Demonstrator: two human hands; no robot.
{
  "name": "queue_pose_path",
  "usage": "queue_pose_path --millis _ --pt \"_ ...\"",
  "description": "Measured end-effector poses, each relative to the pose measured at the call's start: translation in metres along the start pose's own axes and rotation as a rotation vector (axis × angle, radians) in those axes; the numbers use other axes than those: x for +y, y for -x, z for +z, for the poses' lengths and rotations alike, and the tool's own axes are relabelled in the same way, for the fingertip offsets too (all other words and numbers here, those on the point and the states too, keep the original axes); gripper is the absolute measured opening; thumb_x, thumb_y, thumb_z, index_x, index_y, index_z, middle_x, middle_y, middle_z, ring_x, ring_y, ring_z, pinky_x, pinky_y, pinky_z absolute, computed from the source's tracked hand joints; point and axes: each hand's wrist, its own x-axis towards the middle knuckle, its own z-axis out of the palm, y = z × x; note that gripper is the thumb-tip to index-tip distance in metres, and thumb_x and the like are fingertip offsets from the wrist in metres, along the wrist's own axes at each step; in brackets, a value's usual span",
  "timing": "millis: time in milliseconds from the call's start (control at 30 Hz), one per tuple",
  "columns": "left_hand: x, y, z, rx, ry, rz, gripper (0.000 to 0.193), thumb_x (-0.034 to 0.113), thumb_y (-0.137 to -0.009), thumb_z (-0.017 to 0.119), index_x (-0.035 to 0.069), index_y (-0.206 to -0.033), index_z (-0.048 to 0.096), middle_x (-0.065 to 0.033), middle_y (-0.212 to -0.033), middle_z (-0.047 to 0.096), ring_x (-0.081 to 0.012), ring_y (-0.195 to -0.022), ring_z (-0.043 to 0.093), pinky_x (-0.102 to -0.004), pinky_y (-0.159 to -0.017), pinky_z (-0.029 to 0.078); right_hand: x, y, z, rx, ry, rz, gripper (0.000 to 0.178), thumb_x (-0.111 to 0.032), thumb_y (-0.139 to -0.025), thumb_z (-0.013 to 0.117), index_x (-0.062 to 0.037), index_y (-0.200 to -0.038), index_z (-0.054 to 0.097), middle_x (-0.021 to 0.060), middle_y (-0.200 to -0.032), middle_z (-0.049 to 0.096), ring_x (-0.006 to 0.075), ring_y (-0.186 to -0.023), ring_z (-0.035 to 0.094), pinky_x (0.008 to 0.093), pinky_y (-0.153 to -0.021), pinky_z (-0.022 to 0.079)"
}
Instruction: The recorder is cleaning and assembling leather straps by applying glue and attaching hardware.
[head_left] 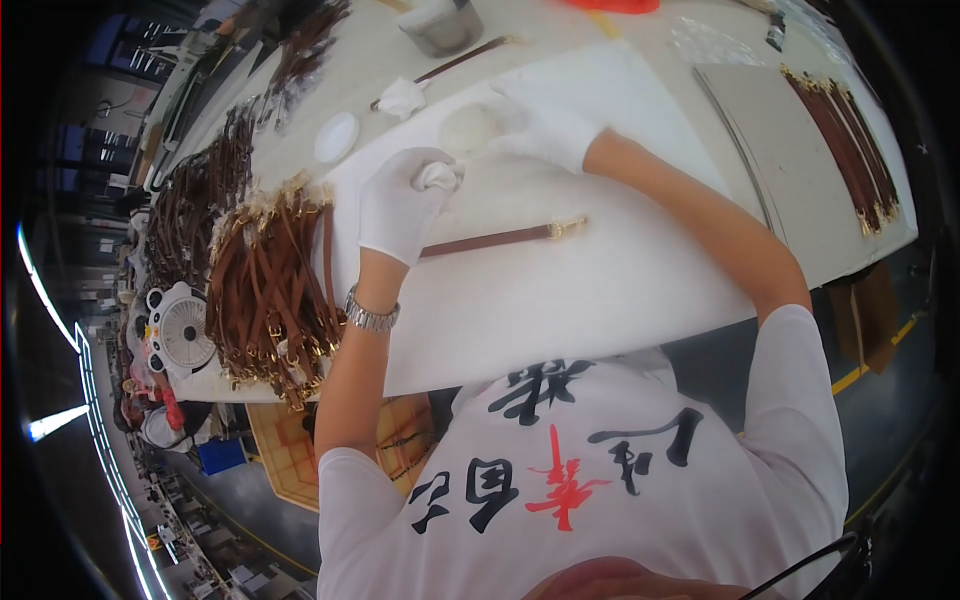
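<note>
My left hand [398, 210], in a white glove, is closed round a crumpled white wad [437, 177] of cloth or tissue. Below it on the white work surface lies a brown leather strap [490, 240] with a gold clasp [568, 228]; its other end is hidden behind the left hand. My right hand [552, 122], also gloved in white and somewhat blurred, reaches in from the right. Its fingers grip the right side of a round pale tub [470, 130], whose contents I cannot make out. A round white lid [337, 137] lies to the left.
Many brown straps [272, 285] hang over the table's left edge, near a white fan [185, 328]. More straps [845, 150] lie on a grey board [765, 140] at right. A second white wad [402, 99], a dark strap [465, 60] and a grey container [442, 28] are farther back.
</note>
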Motion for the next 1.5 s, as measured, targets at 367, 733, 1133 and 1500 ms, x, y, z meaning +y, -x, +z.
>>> queue_pose_path --millis 367,733,1133,1500 --pt "0.001 0.044 0.067 -0.261 -0.617 0.595 0.007 0.011 -0.092 0.072 0.006 -0.095 0.074 -0.0159 -0.091 0.068 -0.0382 -0.086 0.066 -0.0486 -0.079 0.054 -0.019 0.141 -0.028 -0.019 0.024 -0.278 0.015 -0.017 -0.093 0.074 -0.0071 -0.104 0.077 0.0129 -0.095 0.073 0.0354 -0.089 0.070 0.0476 -0.081 0.056" --pt "-0.002 0.048 0.076 -0.200 -0.732 0.546 0.011 0.013 -0.094 0.069 0.003 -0.089 0.072 -0.0184 -0.087 0.066 -0.0400 -0.086 0.066 -0.0498 -0.080 0.054 -0.017 0.140 -0.025 0.011 -0.013 -0.276 0.010 -0.017 -0.087 0.077 -0.0112 -0.094 0.079 0.0100 -0.093 0.073 0.0327 -0.089 0.070 0.0459 -0.080 0.057" --pt "0.007 0.045 0.074 -0.276 -0.596 0.488 0.009 0.012 -0.092 0.071 0.002 -0.092 0.071 -0.0204 -0.091 0.069 -0.0414 -0.091 0.068 -0.0508 -0.082 0.054 -0.002 0.135 -0.015 -0.040 -0.088 -0.199 0.021 -0.024 -0.092 0.075 -0.0146 -0.110 0.080 0.0090 -0.097 0.074 0.0325 -0.098 0.070 0.0440 -0.083 0.057" --pt "-0.006 0.049 0.080 -0.253 -0.757 0.459 0.009 0.011 -0.094 0.067 0.002 -0.091 0.068 -0.0229 -0.092 0.067 -0.0431 -0.091 0.067 -0.0512 -0.083 0.054 -0.021 0.143 -0.025 -0.005 0.130 -0.260 0.011 -0.021 -0.089 0.075 -0.0109 -0.087 0.078 0.0103 -0.090 0.072 0.0324 -0.087 0.069 0.0463 -0.080 0.055"
